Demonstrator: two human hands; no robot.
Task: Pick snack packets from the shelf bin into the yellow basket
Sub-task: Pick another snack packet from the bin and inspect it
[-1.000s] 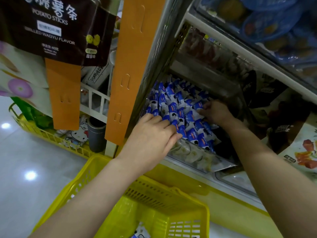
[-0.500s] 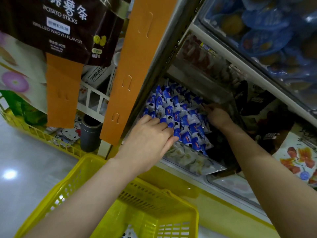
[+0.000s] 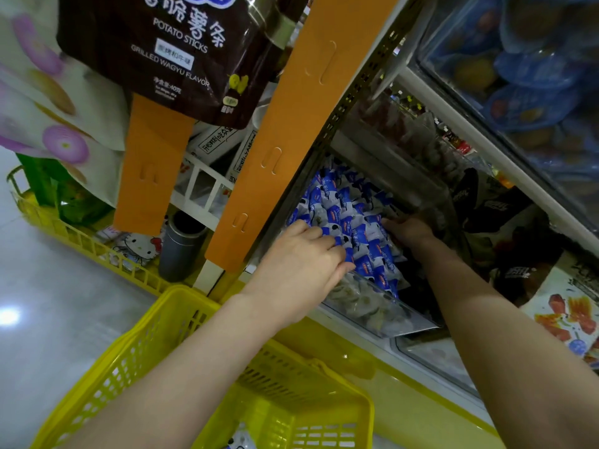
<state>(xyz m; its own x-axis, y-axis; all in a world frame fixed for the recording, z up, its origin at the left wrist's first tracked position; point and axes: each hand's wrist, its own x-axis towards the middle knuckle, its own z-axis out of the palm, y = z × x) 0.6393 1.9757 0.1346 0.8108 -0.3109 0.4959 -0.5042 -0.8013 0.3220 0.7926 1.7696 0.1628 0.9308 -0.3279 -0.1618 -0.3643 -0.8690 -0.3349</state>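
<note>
Our left hand (image 3: 301,264) curls its fingers round blue-and-white plastic snack packets (image 3: 351,215); our right hand (image 3: 409,231) is buried and its grip unclear. Overfull handfuls could spill past the yellow plastic basket (image 3: 181,319).

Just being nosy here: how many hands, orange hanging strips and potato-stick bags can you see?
Hands: 2 (left hand, right hand, both in the snack packets)
Orange strips: 2 (short strip, long strip)
Potato-stick bags: 1
Total: 5
</note>
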